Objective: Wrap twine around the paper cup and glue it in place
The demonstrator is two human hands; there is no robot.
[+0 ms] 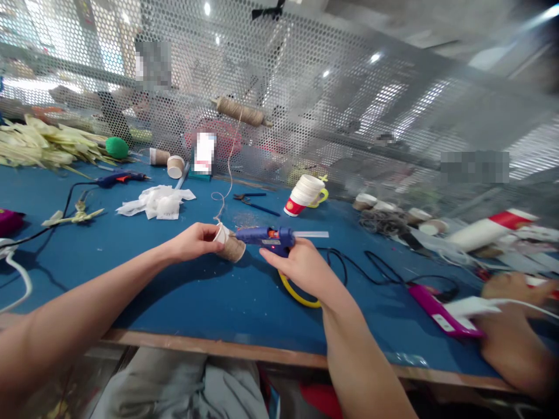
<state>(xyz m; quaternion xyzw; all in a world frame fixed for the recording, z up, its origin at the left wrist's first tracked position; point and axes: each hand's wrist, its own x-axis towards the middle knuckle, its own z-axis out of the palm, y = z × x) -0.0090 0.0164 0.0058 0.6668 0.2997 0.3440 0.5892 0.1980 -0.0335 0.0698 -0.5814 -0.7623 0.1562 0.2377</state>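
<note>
My left hand [197, 240] is closed around a small paper cup [229, 244] partly wrapped in brown twine, held on its side just above the blue table [196, 297]. A strand of twine runs from the cup up to a twine spool [241, 112] hung on the mesh wall. My right hand [301, 265] grips a blue hot glue gun [267, 237], its nozzle touching the cup. The gun's black cord [371, 269] trails off to the right.
A stack of paper cups [304, 195], pliers [253, 202], white fabric scraps [157, 202], a second glue gun [119, 177], dried leaves [48, 145] and a green ball [116, 147] lie on the table. Another person's hands [515, 320] work at the right beside a magenta tool [439, 311].
</note>
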